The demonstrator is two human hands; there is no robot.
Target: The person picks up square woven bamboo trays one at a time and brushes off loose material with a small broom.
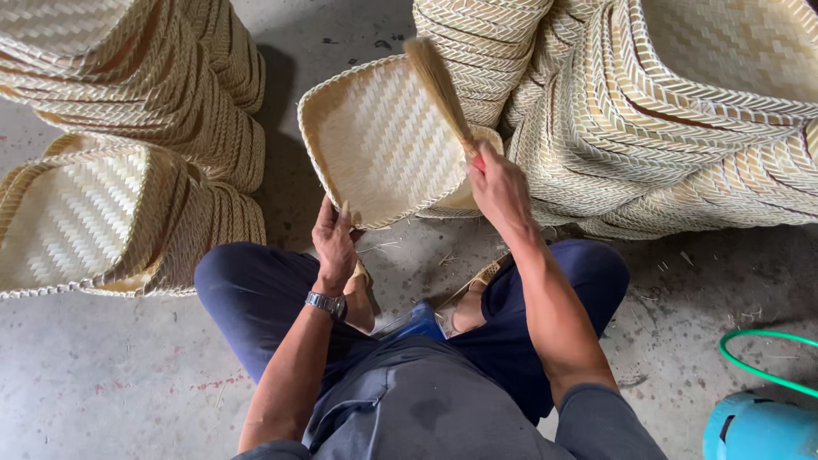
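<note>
The right hand (pixel 501 192) is closed tight round the handle end of a small straw brush (pixel 439 85), fingers wrapped fully, no gap showing; a bit of red shows at the handle where the fist ends. The bristles point up and away from the person and lie against the inside of a woven tray (pixel 383 140). The left hand (pixel 334 243) holds that tray at its near rim, thumb on the inner side and fingers behind (so a pinch hold, not a full fist), w/ a watch (pixel 327 304) on the wrist.

The tray is tilted up on edge, its open face turned toward the person, above the floor and between the knees; its far corner leans at or near a stack of baskets (pixel 682 128) on the right.

Judging by this, the step in hand is brushing out the tray's inner face. The next move would call for a steady hold by the left hand while the brush sweeps down across the weave, w/ a turn of the tray to reach the corners.

Further out: more stacked trays (pixel 111 170) at left, bits of straw on the concrete floor (pixel 111 383), a green hose (pixel 758 362) and a blue container (pixel 754 430) at lower right.
</note>
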